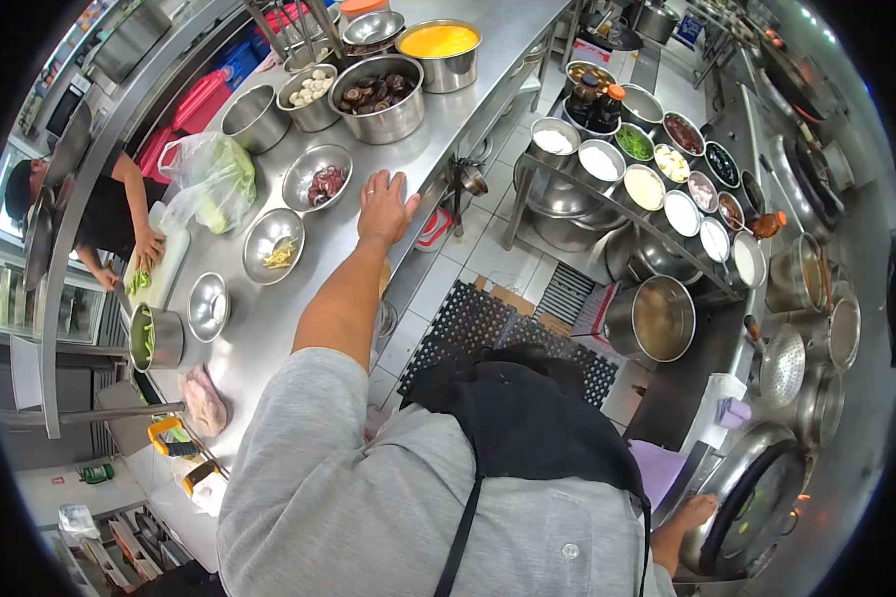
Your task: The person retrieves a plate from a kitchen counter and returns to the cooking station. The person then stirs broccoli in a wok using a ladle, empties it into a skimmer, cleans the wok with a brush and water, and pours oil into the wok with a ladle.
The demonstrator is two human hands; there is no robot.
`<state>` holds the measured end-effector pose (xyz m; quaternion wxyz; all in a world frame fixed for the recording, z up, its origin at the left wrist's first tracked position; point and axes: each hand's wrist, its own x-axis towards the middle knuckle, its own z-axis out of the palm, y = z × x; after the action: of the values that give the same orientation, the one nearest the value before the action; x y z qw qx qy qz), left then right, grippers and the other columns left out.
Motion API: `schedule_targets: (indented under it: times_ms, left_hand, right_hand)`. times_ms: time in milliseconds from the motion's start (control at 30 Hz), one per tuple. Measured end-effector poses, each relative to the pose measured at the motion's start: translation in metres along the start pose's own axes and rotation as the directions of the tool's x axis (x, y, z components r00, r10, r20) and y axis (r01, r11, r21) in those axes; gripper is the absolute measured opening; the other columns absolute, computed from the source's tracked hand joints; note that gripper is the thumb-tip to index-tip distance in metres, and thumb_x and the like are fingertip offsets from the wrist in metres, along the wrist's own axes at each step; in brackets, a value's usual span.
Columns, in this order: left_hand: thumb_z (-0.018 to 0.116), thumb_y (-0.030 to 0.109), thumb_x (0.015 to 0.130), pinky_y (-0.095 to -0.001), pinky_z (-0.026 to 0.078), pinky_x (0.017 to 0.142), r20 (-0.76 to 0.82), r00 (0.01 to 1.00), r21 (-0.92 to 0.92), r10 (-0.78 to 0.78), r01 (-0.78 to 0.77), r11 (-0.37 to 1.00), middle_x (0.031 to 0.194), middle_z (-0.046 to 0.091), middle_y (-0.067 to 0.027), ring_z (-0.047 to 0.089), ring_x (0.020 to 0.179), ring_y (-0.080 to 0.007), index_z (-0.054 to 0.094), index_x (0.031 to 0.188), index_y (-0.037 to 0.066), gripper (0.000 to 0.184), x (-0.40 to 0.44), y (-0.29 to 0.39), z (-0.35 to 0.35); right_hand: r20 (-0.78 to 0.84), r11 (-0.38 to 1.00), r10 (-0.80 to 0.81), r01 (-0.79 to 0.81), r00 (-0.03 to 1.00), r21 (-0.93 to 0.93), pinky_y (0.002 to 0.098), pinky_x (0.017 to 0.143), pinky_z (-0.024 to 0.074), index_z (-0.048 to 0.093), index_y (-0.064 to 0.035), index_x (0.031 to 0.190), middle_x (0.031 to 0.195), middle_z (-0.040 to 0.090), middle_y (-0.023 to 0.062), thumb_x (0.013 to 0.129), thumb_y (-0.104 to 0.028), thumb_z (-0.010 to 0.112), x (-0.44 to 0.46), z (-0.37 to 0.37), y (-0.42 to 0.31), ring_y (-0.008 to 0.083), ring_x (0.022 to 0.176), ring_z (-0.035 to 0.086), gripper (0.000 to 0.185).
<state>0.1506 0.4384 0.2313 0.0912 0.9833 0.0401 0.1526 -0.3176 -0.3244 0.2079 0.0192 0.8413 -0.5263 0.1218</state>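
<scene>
My left hand [386,206] lies palm down on the edge of the steel table [343,234], fingers spread and holding nothing. Nearest to it is a steel bowl of dark red sliced meat [327,184], with a bowl of yellow strips [281,254] beside that. Down at the right, my right hand [692,512] is closed beside a large wok [767,497] on the stove. What its fingers grip, if anything, is hidden. Some green bits show inside the wok.
Across the table, a co-worker's hand [147,249] presses greens on a white board [169,261]. Pots of mushrooms [376,95] and yellow liquid [440,42] stand at the back. Several seasoning tubs [645,186] fill a rack by the stove, near a stockpot [657,318].
</scene>
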Motion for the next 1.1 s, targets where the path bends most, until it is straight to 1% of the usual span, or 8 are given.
schedule_targets:
  times_ms: [267, 500, 733, 833, 900, 933, 1000, 1100]
  left_hand:
    - [0.059, 0.037, 0.086, -0.0453, 0.024, 0.109, -0.012, 1.000, -0.039, -0.018, 0.017, 0.999, 0.133, 0.042, -0.0155, 0.032, 0.130, -0.0324, 0.048, 0.128, 0.009, 0.052, -0.001, -0.002, 0.002]
    - [0.059, 0.037, 0.086, -0.0466, 0.023, 0.109, -0.012, 1.000, -0.058, -0.028, 0.028, 0.998, 0.134, 0.040, -0.0161, 0.030, 0.131, -0.0336, 0.047, 0.129, 0.009, 0.053, -0.002, -0.005, 0.001]
    - [0.058, 0.036, 0.087, -0.0471, 0.025, 0.108, 0.029, 1.000, -0.032, -0.001, 0.002, 0.999, 0.135, 0.039, -0.0170, 0.030, 0.131, -0.0341, 0.046, 0.129, 0.009, 0.052, -0.001, -0.003, 0.001]
    - [0.058, 0.034, 0.087, -0.0468, 0.027, 0.106, -0.065, 0.996, 0.033, 0.061, -0.059, 0.998, 0.129, 0.046, -0.0157, 0.036, 0.128, -0.0318, 0.050, 0.126, 0.009, 0.048, 0.001, -0.006, 0.000]
    - [0.059, 0.028, 0.085, -0.0468, 0.031, 0.101, 0.095, 0.969, -0.136, 0.228, -0.214, 0.967, 0.117, 0.056, -0.0133, 0.046, 0.119, -0.0302, 0.057, 0.119, 0.009, 0.039, 0.007, -0.021, -0.016]
    - [0.057, 0.022, 0.083, -0.0474, 0.037, 0.092, -0.121, 0.945, -0.121, 0.302, -0.316, 0.941, 0.100, 0.064, -0.0108, 0.056, 0.104, -0.0297, 0.064, 0.103, 0.010, 0.025, 0.011, -0.021, -0.037]
    - [0.054, 0.020, 0.083, -0.0491, 0.041, 0.083, -0.191, 0.957, -0.045, 0.220, -0.233, 0.971, 0.093, 0.065, -0.0112, 0.059, 0.096, -0.0312, 0.066, 0.089, 0.008, 0.018, 0.031, -0.047, -0.067]
    - [0.056, 0.025, 0.083, -0.0493, 0.042, 0.080, 0.037, 0.990, 0.144, -0.137, 0.130, 0.981, 0.092, 0.066, -0.0109, 0.060, 0.094, -0.0310, 0.067, 0.085, 0.007, 0.021, 0.050, -0.098, -0.107]
  right_hand:
    - [0.099, 0.999, -0.046, 0.045, 0.994, 0.005, 0.0538, 0.076, 0.0442, 0.059, 0.0085, 0.088, 0.094, 0.060, 0.0295, 0.091, -0.036, 0.032, 0.000, -0.006, 0.000, 0.0482, 0.085, 0.057, 0.052]
    - [-0.058, 0.964, -0.242, 0.233, 0.969, -0.130, 0.0537, 0.063, 0.0413, 0.053, 0.0054, 0.079, 0.074, 0.055, 0.0276, 0.089, -0.027, 0.040, 0.005, 0.009, 0.009, 0.0447, 0.069, 0.053, 0.036]
    - [0.056, 0.998, 0.007, -0.004, 0.998, -0.063, 0.0530, 0.077, 0.0458, 0.061, 0.0096, 0.089, 0.092, 0.062, 0.0289, 0.091, -0.034, 0.032, 0.012, 0.009, 0.014, 0.0461, 0.084, 0.059, 0.052]
    - [0.053, 0.995, -0.039, 0.043, 0.998, -0.090, 0.0526, 0.078, 0.0457, 0.061, 0.0092, 0.090, 0.093, 0.062, 0.0288, 0.091, -0.035, 0.032, 0.009, 0.006, 0.018, 0.0468, 0.086, 0.058, 0.053]
    - [0.046, 0.992, -0.067, 0.072, 0.997, -0.106, 0.0525, 0.079, 0.0455, 0.061, 0.0089, 0.090, 0.093, 0.062, 0.0287, 0.091, -0.035, 0.032, 0.010, 0.003, 0.010, 0.0473, 0.086, 0.058, 0.053]
    - [0.055, 0.999, -0.016, 0.019, 0.998, -0.039, 0.0528, 0.079, 0.0453, 0.061, 0.0084, 0.090, 0.093, 0.061, 0.0286, 0.091, -0.035, 0.032, 0.006, -0.004, 0.001, 0.0475, 0.087, 0.058, 0.053]
    - [0.071, 0.999, 0.038, -0.040, 0.997, 0.028, 0.0531, 0.080, 0.0450, 0.061, 0.0079, 0.090, 0.093, 0.061, 0.0285, 0.091, -0.035, 0.032, 0.002, -0.004, -0.001, 0.0477, 0.087, 0.058, 0.052]
    - [0.035, 0.997, -0.045, 0.047, 0.998, -0.057, 0.0537, 0.081, 0.0446, 0.062, 0.0072, 0.091, 0.095, 0.061, 0.0288, 0.091, -0.035, 0.032, 0.005, -0.001, 0.005, 0.0479, 0.088, 0.058, 0.052]
